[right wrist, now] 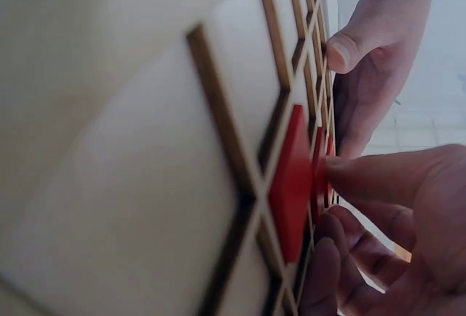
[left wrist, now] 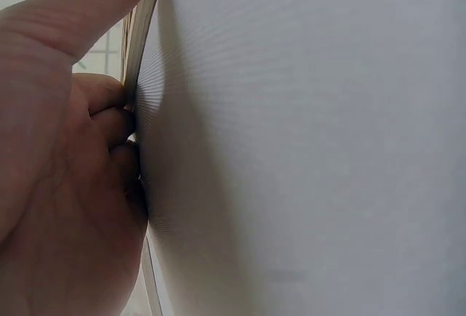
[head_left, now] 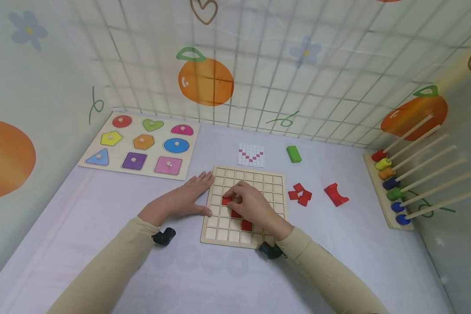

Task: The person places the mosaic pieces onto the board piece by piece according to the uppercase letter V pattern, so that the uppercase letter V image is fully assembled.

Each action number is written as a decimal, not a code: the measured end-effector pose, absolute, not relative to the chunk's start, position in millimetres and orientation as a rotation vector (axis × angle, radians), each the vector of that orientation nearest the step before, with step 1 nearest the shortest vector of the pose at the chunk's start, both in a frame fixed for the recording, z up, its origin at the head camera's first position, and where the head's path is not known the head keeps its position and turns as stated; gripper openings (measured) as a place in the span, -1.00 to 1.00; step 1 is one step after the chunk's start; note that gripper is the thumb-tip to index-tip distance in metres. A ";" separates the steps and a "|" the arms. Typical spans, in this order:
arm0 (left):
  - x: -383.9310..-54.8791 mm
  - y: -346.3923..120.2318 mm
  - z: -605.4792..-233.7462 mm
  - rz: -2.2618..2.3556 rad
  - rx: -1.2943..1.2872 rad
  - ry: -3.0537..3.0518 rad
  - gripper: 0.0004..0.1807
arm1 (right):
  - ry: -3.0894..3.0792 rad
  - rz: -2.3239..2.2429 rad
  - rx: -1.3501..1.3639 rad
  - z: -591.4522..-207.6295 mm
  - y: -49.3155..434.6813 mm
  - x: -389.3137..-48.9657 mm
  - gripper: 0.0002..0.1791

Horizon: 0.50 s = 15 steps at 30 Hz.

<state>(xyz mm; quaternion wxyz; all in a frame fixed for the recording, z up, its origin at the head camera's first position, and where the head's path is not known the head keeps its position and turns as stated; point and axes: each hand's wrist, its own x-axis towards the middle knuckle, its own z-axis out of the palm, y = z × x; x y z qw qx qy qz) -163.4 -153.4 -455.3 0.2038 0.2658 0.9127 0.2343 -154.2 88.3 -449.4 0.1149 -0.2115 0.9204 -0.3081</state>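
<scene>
A wooden grid board [head_left: 223, 222] lies in front of me with red square tiles in a diagonal row; one tile [head_left: 246, 225] sits near its lower middle. My right hand [head_left: 257, 209] bends over the board and pinches the upper-left red tile [head_left: 226, 201] between thumb and fingers. In the right wrist view, the thumb [right wrist: 386, 178] meets the red edge close at the board's surface. Fingers spread, my left hand [head_left: 182, 198] rests along the board's left edge, its thumb tip at the rim. The left wrist view shows that palm [left wrist: 80, 185] close against the white tabletop.
Several loose red tiles [head_left: 303, 201] lie right of the board, with a red arch block [head_left: 333, 196] farther right. Behind stand a pattern card [head_left: 251, 155] and a green block [head_left: 294, 154]. A shape puzzle [head_left: 158, 141] lies back left; a pegged bead rack [head_left: 388, 205] edges the right.
</scene>
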 end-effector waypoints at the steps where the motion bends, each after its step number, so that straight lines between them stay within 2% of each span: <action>1: -163.3 -153.1 -455.2 0.653 0.736 2.544 0.22 | 2.695 -0.905 -0.619 -449.2 88.1 -154.1 -0.80; 15: -163.8 -154.1 -457.6 0.653 0.731 2.543 0.21 | 2.674 -0.943 -0.613 -447.2 92.0 -150.9 -0.74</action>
